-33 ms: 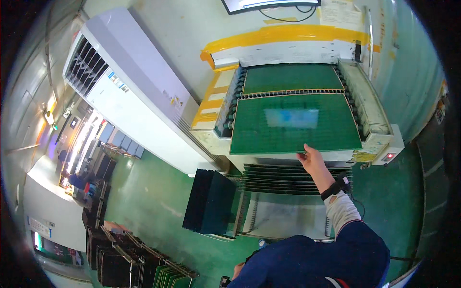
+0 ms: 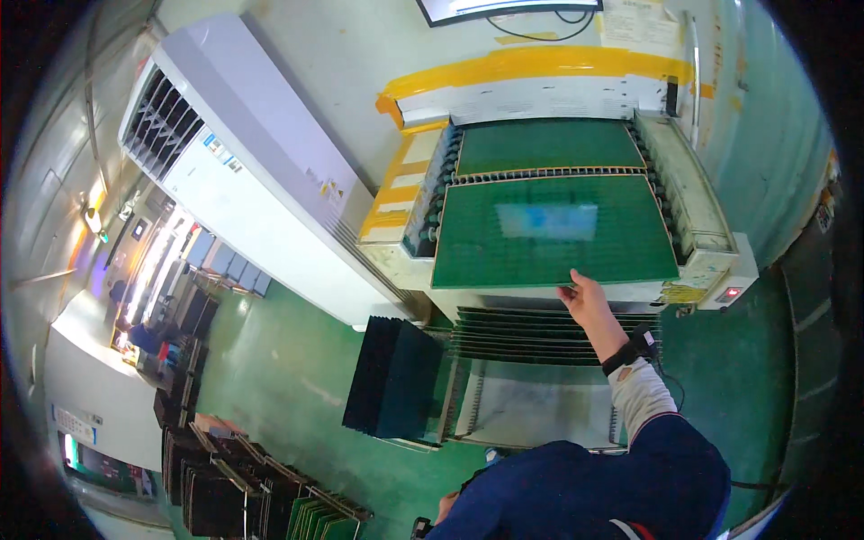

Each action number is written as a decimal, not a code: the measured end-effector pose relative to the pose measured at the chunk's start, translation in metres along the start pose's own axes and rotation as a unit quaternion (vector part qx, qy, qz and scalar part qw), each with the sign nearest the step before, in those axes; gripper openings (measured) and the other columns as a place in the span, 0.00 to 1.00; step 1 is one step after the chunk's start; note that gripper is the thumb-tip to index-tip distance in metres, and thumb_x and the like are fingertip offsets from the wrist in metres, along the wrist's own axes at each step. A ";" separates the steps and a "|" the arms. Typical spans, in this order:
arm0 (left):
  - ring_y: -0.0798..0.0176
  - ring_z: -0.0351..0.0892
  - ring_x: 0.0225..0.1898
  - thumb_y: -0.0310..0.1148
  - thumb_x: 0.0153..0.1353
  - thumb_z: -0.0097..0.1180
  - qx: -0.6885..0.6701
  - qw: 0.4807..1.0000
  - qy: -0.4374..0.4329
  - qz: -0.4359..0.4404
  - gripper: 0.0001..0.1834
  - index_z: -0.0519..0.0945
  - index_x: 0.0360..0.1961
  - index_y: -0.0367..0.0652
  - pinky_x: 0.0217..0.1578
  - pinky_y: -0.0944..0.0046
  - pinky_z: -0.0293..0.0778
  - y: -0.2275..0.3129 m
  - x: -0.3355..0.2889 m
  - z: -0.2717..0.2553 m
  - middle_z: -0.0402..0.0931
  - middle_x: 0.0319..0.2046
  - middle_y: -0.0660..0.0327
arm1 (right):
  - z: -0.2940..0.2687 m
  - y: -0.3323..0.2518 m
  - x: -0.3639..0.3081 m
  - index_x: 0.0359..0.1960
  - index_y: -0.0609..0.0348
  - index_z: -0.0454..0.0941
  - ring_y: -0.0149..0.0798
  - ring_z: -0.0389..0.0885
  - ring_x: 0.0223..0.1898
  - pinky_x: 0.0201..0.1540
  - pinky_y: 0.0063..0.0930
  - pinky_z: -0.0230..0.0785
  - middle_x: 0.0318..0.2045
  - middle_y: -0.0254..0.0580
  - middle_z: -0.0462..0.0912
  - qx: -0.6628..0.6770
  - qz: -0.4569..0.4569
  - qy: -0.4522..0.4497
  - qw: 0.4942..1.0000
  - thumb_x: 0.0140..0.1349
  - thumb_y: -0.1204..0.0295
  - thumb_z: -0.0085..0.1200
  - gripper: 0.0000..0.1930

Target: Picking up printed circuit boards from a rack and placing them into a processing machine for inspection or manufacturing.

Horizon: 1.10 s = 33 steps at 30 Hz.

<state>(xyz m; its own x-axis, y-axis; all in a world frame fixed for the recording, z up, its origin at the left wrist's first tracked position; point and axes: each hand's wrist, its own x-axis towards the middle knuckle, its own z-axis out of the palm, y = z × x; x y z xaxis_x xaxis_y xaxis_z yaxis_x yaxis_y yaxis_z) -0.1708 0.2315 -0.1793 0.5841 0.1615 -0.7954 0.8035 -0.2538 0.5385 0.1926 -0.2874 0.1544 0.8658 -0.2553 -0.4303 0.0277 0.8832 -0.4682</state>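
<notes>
The right hand was pinched on the near edge of the front green board, thumb and fingertips meeting it between 5 and 6 o'clock of the board's middle. Almost nothing had changed from the picture just before: hand and board sat practically where they had been, so the work appeared paused at the same point, grip kept. The left hand showed only partly, well off at 7 o'clock; whether it was holding anything, I could not tell.

The front board lay over the near end of the roller machine, though whether it rested fully on the rollers was unclear.

Counted: two hands; two green boards at the machine, the rear green board at 12 o'clock from the front one; one roller machine; one air conditioner between 9 and 10; one screen at 12. The dark panels at 6 o'clock and the dark stack between 7 and 8 were too tightly packed to count.
</notes>
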 end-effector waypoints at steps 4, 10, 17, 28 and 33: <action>0.62 0.75 0.37 0.40 0.53 0.54 0.086 0.995 0.041 0.024 0.22 0.74 0.42 0.31 0.38 0.66 0.70 0.007 -0.008 0.001 0.77 0.34 0.52 | 0.000 0.001 0.003 0.33 0.62 0.67 0.41 0.70 0.27 0.33 0.37 0.71 0.28 0.42 0.70 0.006 -0.005 -0.002 1.000 0.54 0.71 0.53 0.10; 0.67 0.75 0.34 0.41 0.52 0.56 -0.060 0.998 0.014 0.006 0.22 0.76 0.41 0.33 0.36 0.68 0.71 0.004 -0.005 0.009 0.78 0.33 0.54 | -0.004 0.000 0.008 0.34 0.59 0.66 0.42 0.70 0.29 0.36 0.35 0.69 0.31 0.44 0.72 -0.022 0.010 0.015 1.000 0.52 0.71 0.54 0.11; 0.69 0.75 0.32 0.42 0.51 0.58 0.003 1.000 0.030 -0.006 0.22 0.76 0.40 0.34 0.34 0.70 0.71 -0.007 0.010 0.006 0.78 0.31 0.56 | -0.006 -0.001 0.012 0.39 0.62 0.62 0.45 0.71 0.29 0.36 0.39 0.69 0.31 0.47 0.67 -0.018 0.019 0.010 1.000 0.51 0.71 0.53 0.17; 0.67 0.76 0.33 0.46 0.49 0.58 0.043 0.997 0.062 -0.006 0.23 0.79 0.37 0.37 0.36 0.68 0.70 -0.005 0.007 0.009 0.79 0.31 0.57 | -0.002 -0.008 0.012 0.38 0.58 0.64 0.39 0.74 0.26 0.27 0.32 0.68 0.28 0.48 0.75 -0.105 0.074 -0.001 0.992 0.53 0.63 0.53 0.17; 0.66 0.75 0.34 0.45 0.50 0.58 0.013 0.998 0.059 -0.027 0.22 0.78 0.38 0.37 0.37 0.68 0.70 0.087 -0.071 0.010 0.78 0.32 0.57 | -0.004 -0.011 0.018 0.35 0.61 0.66 0.37 0.73 0.23 0.26 0.29 0.67 0.26 0.47 0.76 -0.130 0.075 0.003 0.989 0.53 0.60 0.54 0.17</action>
<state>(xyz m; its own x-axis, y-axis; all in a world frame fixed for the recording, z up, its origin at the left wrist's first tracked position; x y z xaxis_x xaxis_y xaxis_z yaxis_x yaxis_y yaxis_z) -0.1436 0.1880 -0.0786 0.5499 0.2870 -0.7843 0.8324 -0.2656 0.4864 0.2056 -0.3032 0.1487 0.8473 -0.1332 -0.5141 -0.2301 0.7804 -0.5814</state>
